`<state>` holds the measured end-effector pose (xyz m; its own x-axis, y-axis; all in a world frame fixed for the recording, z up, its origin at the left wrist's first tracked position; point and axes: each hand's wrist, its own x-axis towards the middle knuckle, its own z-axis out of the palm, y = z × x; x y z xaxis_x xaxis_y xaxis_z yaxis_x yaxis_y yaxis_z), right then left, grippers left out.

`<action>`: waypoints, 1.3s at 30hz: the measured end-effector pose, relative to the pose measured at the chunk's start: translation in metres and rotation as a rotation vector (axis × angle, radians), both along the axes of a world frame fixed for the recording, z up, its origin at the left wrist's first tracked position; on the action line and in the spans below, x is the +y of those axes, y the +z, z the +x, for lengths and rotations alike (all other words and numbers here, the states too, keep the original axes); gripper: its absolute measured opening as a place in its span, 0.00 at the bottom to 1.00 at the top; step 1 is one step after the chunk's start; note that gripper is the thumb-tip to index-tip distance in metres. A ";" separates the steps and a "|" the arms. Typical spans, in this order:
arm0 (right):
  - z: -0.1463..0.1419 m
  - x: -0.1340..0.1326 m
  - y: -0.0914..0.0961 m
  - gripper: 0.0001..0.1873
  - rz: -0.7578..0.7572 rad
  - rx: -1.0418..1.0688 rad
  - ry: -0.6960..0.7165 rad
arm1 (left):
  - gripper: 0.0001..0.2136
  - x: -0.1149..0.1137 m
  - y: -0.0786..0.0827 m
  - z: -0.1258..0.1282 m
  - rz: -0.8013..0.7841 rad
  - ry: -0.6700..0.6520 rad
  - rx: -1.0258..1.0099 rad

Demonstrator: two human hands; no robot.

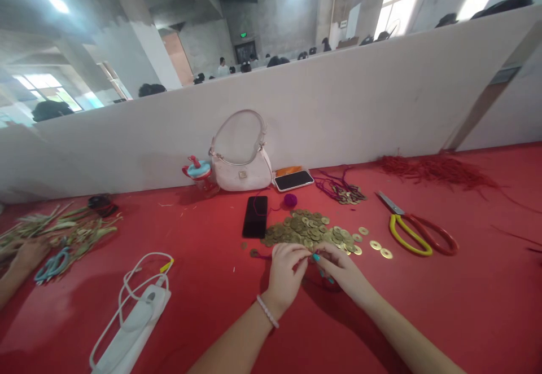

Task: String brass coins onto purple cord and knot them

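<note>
My left hand (288, 272) and my right hand (341, 269) meet at their fingertips just in front of a pile of brass coins (298, 227) with holes in the middle. Both are closed in a pinch on a thin purple cord (263, 257). The cord comes out on the left side of my left hand, beside a darker coin (254, 253). Whatever else lies between the fingertips is too small and covered to make out. A small purple ball of cord (290, 199) sits behind the pile.
Scissors (409, 227) lie right of the coins; strung coins (349, 194) lie behind. Two phones (255, 217), a pink handbag (242, 174), a lidded cup (200, 174), red strands (436, 172) and a white power strip (135, 329) surround them. Another person's hand (31, 253) is far left.
</note>
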<state>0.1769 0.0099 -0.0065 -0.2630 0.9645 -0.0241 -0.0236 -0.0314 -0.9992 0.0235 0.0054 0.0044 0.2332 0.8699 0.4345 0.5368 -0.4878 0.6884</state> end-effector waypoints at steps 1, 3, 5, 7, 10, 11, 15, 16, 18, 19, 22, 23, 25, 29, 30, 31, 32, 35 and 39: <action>0.000 0.000 0.001 0.11 0.002 0.000 0.004 | 0.06 0.000 0.001 0.000 0.008 0.002 -0.004; 0.000 -0.002 0.004 0.10 0.023 -0.015 0.010 | 0.06 -0.001 0.001 0.000 0.021 0.002 -0.019; 0.001 -0.003 0.006 0.09 0.072 -0.069 -0.003 | 0.06 -0.001 0.002 0.000 0.028 0.007 -0.044; 0.003 -0.004 0.008 0.08 0.164 -0.167 -0.037 | 0.06 -0.002 0.003 0.000 0.026 0.017 -0.089; 0.006 -0.004 0.013 0.09 0.387 -0.349 -0.103 | 0.06 -0.002 0.002 0.000 0.006 0.030 -0.245; 0.008 -0.004 0.014 0.10 0.466 -0.394 -0.137 | 0.05 -0.002 0.001 0.000 -0.015 0.030 -0.328; 0.014 -0.004 0.016 0.10 0.614 -0.415 -0.286 | 0.02 0.002 -0.005 0.000 -0.231 0.008 -0.772; 0.015 -0.004 0.016 0.10 0.598 -0.381 -0.309 | 0.01 0.004 -0.007 0.000 -0.299 -0.005 -0.886; 0.016 -0.002 0.015 0.09 0.502 -0.269 -0.349 | 0.01 0.007 -0.009 0.001 -0.416 -0.042 -1.077; 0.016 -0.001 0.014 0.08 0.432 -0.188 -0.370 | 0.02 0.008 -0.009 0.001 -0.461 -0.061 -1.149; 0.017 0.004 0.013 0.08 0.202 0.044 -0.410 | 0.05 0.010 -0.008 0.002 -0.577 -0.106 -1.264; 0.018 0.006 0.012 0.09 0.151 0.059 -0.417 | 0.06 0.010 -0.007 0.002 -0.612 -0.114 -1.272; 0.021 0.010 0.009 0.09 0.099 0.009 -0.432 | 0.08 0.010 -0.004 0.003 -0.691 -0.127 -1.261; 0.027 0.015 0.001 0.07 0.171 -0.382 -0.433 | 0.12 0.010 -0.003 0.005 -0.806 -0.120 -1.194; 0.028 0.016 -0.001 0.09 0.209 -0.550 -0.409 | 0.13 0.010 -0.004 0.006 -0.819 -0.123 -1.174; 0.029 0.016 -0.002 0.10 0.252 -0.725 -0.380 | 0.13 0.010 -0.004 0.006 -0.832 -0.131 -1.150; 0.029 0.016 -0.002 0.10 0.295 -0.882 -0.349 | 0.13 0.010 -0.005 0.007 -0.844 -0.142 -1.122; 0.028 0.014 0.001 0.08 0.386 -1.162 -0.295 | 0.11 0.009 -0.008 0.006 -0.864 -0.149 -1.045; 0.028 0.011 0.005 0.07 0.368 -1.282 -0.275 | 0.07 0.008 -0.011 0.005 -0.776 -0.109 -0.955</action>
